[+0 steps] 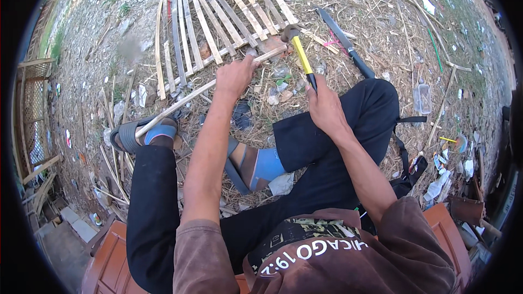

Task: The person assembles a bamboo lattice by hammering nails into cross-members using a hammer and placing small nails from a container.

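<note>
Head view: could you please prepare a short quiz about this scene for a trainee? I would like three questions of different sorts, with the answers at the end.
1. Which hand holds the yellow-handled hammer?

2. True or false: in the picture, the large knife lies to the right of the hammer.

3. Choose one. The left hand is on:
A. the large knife
B. the long wooden strip
C. the clear plastic box

Key:
1. The right hand.
2. True.
3. B.
</note>
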Demonstrator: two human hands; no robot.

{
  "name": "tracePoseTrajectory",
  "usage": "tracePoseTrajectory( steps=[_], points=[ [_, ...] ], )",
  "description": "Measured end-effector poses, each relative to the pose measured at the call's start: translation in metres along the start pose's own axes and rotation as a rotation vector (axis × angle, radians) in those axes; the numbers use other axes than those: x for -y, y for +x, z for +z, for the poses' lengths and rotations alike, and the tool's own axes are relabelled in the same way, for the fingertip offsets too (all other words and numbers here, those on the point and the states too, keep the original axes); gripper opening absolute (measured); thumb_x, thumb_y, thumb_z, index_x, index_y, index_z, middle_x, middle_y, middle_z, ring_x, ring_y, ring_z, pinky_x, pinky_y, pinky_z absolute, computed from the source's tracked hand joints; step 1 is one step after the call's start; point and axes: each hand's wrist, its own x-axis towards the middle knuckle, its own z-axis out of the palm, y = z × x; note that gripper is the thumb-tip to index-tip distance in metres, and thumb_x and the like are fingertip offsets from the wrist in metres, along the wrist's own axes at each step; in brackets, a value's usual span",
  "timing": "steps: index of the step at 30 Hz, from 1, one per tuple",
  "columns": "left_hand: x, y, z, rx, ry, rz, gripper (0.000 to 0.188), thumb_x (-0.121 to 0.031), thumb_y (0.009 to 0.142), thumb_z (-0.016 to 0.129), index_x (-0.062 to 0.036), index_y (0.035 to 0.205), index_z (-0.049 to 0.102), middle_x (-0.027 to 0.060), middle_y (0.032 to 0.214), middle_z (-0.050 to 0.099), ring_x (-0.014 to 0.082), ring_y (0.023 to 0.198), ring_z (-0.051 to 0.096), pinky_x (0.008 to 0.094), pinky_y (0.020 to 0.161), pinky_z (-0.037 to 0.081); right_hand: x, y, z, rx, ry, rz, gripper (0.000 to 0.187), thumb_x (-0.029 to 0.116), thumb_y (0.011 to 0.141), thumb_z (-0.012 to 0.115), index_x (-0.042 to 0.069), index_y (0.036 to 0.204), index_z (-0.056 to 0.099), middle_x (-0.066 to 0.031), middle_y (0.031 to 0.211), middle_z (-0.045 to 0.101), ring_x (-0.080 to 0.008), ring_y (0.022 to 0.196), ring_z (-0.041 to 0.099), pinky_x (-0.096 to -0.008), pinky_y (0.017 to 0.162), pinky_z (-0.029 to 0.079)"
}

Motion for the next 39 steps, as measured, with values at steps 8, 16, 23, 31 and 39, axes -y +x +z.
tracePoseTrajectory(
  steps=[8, 16, 23, 31, 39],
  points=[
    [0.018, -0.014, 0.003, -0.068, 0.001, -0.024, 0.031, -0.044, 0.102, 0.05, -0.0137, 0.103, 0.058, 0.0151, 0.071, 0.07, 0.038, 0.067, 0.07, 0.051, 0.056, 0.052, 0.065, 0.013, -0.024, -0.303, 0.197, -0.239, 0.024, 0.014, 0.103, 0.055, 0.0, 0.118, 0.045, -0.0232, 0.064, 0.058, -0.0468, 0.059, 0.06, -0.052, 0.051, 0.041],
    [0.014, -0.012, 0.006, 0.001, -0.033, -0.015, 0.035, -0.046, 0.105, 0.043, -0.0141, 0.107, 0.055, 0.0189, 0.073, 0.069, 0.0418, 0.069, 0.069, 0.0545, 0.059, 0.052, 0.038, 0.022, -0.002, 0.0, -0.065, 0.143, 0.02, 0.015, 0.1, 0.052, -0.003, 0.104, 0.044, -0.0332, 0.069, 0.061, -0.0523, 0.071, 0.063, -0.0603, 0.065, 0.046],
    [0.018, -0.009, 0.003, -0.022, -0.03, -0.007, 0.04, -0.047, 0.105, 0.042, -0.0104, 0.101, 0.056, 0.0202, 0.073, 0.069, 0.042, 0.071, 0.069, 0.0555, 0.061, 0.052, 0.028, 0.009, 0.023, -0.249, 0.061, -0.056, 0.019, 0.014, 0.1, 0.054, -0.002, 0.098, 0.043, -0.0306, 0.065, 0.059, -0.052, 0.066, 0.062, -0.0591, 0.061, 0.045],
    [0.027, -0.011, 0.006, -0.017, 0.029, -0.002, 0.04, -0.048, 0.105, 0.042, -0.0109, 0.101, 0.057, 0.0172, 0.073, 0.07, 0.0397, 0.068, 0.07, 0.0526, 0.059, 0.054, 0.047, 0.014, -0.003, -0.141, 0.009, -0.001, 0.019, 0.016, 0.101, 0.055, -0.001, 0.099, 0.045, -0.0273, 0.064, 0.059, -0.0492, 0.062, 0.061, -0.0569, 0.056, 0.042],
    [0.018, -0.005, 0.011, -0.045, -0.006, 0.016, 0.043, -0.05, 0.105, 0.04, -0.0109, 0.101, 0.058, 0.0178, 0.07, 0.069, 0.041, 0.068, 0.07, 0.053, 0.058, 0.054, 0.01, 0.004, 0.034, 0.093, -0.161, 0.066, 0.023, 0.013, 0.098, 0.054, -0.008, 0.103, 0.045, -0.0342, 0.071, 0.062, -0.0553, 0.075, 0.064, -0.0616, 0.069, 0.047]
  ],
)
